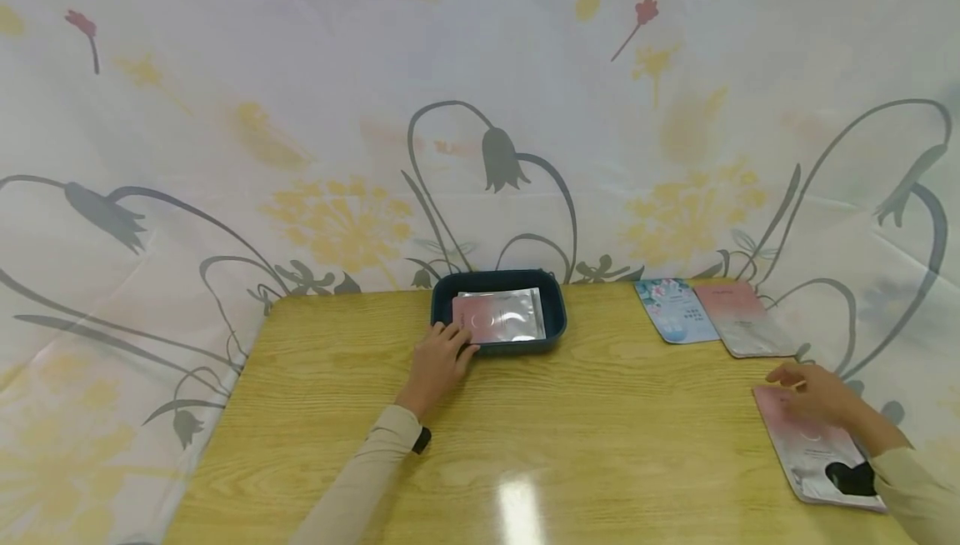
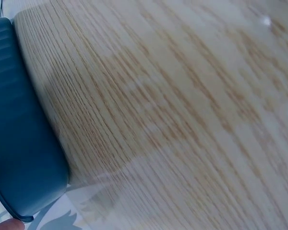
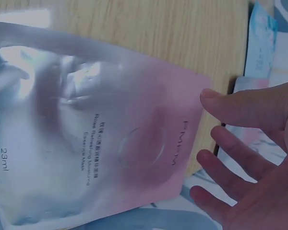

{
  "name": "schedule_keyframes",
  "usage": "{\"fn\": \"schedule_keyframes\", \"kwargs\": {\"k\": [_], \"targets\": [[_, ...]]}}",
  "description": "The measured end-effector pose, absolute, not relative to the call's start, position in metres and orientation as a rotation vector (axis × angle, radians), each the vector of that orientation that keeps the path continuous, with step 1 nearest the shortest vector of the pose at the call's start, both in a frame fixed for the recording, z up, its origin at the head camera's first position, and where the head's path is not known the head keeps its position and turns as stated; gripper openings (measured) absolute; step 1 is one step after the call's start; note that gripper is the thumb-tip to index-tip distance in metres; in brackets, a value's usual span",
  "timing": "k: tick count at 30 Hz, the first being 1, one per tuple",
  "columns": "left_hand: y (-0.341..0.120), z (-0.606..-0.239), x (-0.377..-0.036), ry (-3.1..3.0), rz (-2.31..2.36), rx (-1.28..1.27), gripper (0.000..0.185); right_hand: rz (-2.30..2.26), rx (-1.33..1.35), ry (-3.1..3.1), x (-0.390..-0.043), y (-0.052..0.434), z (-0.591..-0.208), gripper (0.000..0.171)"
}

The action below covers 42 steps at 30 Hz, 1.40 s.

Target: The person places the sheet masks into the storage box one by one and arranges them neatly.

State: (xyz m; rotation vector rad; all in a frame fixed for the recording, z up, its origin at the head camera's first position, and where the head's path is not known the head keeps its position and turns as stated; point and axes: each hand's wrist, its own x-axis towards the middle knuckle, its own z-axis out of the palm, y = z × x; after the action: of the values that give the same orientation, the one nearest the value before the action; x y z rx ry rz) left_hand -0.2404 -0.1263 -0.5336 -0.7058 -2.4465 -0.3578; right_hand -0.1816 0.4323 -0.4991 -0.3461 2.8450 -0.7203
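A dark blue plastic basket (image 1: 557, 312) stands at the back of the table, holding pink-and-silver face mask packets (image 1: 491, 317). My left hand (image 1: 437, 366) pinches its front left rim; in the left wrist view, fingertips (image 2: 10, 224) show at the edge of the basket (image 2: 26, 124). At the right, my right hand (image 1: 821, 399) hovers about the pink end of another face mask packet (image 1: 806, 453), fingers spread and loosely bent. The right wrist view shows the thumb (image 3: 249, 108) near the edge of this packet (image 3: 86, 129), with nothing held between the fingers.
A blue floral packet (image 1: 678, 313) and a pink-and-silver packet (image 1: 742, 320) lie side by side at the back right of the wooden table (image 1: 315, 412). A floral-patterned cloth (image 1: 480, 53) hangs behind the table and along its sides.
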Motion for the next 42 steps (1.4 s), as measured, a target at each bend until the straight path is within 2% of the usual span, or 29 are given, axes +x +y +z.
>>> {"fn": "schedule_keyframes", "kwargs": {"k": [8, 17, 27, 37, 42], "targets": [[-0.126, -0.538, -0.242, -2.412, -0.351, -0.699, 0.019, -0.570, -0.265, 2.892, -0.175, 0.444, -0.517, 0.032], [-0.125, -0.542, -0.243, -2.412, -0.343, -0.685, 0.018, -0.512, -0.403, 3.021, -0.176, 0.454, -0.529, 0.036], [-0.125, -0.541, -0.242, -2.435, -0.338, -0.659, 0.018, -0.473, -0.307, 2.975, -0.175, 0.453, -0.529, 0.024], [-0.126, -0.542, -0.241, -2.428, -0.335, -0.670, 0.018, -0.851, -0.121, 2.713, -0.163, 0.446, -0.533, 0.017], [-0.125, -0.540, -0.241, -2.429, -0.350, -0.668, 0.017, -1.030, -0.050, 2.573, -0.162, 0.444, -0.524, 0.025]]}}
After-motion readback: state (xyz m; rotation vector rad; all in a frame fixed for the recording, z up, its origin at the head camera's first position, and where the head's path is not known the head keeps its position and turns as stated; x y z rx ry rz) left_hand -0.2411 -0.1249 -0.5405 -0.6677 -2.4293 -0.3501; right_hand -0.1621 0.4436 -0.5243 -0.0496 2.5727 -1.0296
